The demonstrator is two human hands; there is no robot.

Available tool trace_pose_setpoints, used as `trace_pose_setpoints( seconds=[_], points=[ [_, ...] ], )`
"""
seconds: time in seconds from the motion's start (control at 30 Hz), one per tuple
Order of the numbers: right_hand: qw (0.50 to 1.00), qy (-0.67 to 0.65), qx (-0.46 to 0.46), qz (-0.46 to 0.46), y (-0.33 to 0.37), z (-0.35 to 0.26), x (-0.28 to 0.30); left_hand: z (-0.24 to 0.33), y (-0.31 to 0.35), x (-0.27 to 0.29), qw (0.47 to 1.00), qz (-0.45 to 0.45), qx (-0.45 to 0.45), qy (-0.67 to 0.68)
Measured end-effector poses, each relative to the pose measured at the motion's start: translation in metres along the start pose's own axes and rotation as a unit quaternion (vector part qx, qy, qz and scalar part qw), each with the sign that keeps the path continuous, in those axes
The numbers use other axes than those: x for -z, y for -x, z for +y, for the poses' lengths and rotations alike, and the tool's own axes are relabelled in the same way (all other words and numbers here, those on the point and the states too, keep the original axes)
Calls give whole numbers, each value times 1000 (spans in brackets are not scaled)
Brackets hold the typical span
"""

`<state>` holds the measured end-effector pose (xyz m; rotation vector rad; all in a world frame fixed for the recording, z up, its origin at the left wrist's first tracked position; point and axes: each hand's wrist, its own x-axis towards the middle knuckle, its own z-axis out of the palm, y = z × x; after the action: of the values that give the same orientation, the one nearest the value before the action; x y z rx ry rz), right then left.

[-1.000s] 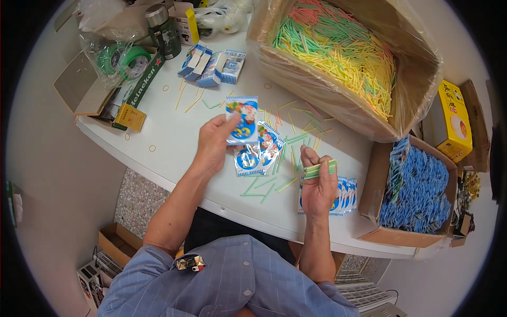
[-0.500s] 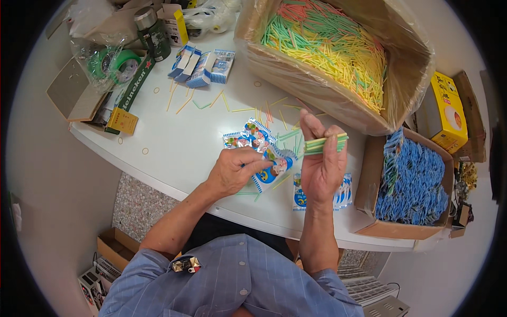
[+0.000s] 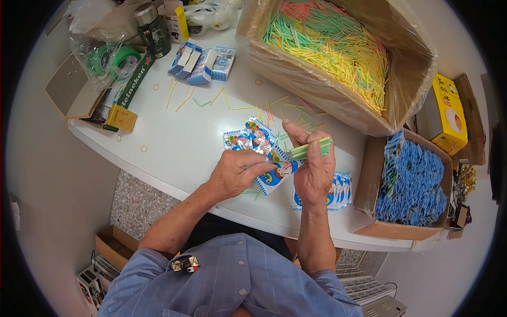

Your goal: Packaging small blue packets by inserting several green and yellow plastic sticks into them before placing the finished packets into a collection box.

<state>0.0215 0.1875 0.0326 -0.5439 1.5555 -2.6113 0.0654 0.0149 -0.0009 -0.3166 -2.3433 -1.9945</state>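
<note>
Between thumb and fingers, my left hand [image 3: 236,170] grips a small blue and white printed packet [image 3: 278,175]. A bundle of thin green and yellow sticks [image 3: 310,149] is pinched in my right hand [image 3: 315,168]. The ends of the bundle reach the packet's upper right edge; whether they are inside its mouth I cannot tell. More packets [image 3: 252,133] of the same kind lie flat just beyond my left hand. Under my right wrist, an overlapping row of packets [image 3: 342,189] rests near the table's front edge.
A large plastic-lined carton [image 3: 317,74] full of coloured sticks stands at the far right. Nearer is a carton [image 3: 393,228] packed with blue packets. Loose sticks [image 3: 227,100] and small blue boxes [image 3: 202,67] lie on the white table [image 3: 174,127]. A dark flask [image 3: 153,33] stands far left.
My right hand has moved left with the bundle of sticks, up to the packet. My left hand has stayed nearly in place, still gripping the packet.
</note>
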Motion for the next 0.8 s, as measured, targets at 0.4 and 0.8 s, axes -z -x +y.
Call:
trace_pose_setpoints(
  seconds=[0.4, 0.8],
  points=[
    [995, 9, -97, 8, 8, 8, 3, -2, 9, -17, 978, 43, 135, 154],
    [948, 223, -219, -64, 2, -4, -1, -14, 13, -35, 949, 99, 129, 270]
  ],
)
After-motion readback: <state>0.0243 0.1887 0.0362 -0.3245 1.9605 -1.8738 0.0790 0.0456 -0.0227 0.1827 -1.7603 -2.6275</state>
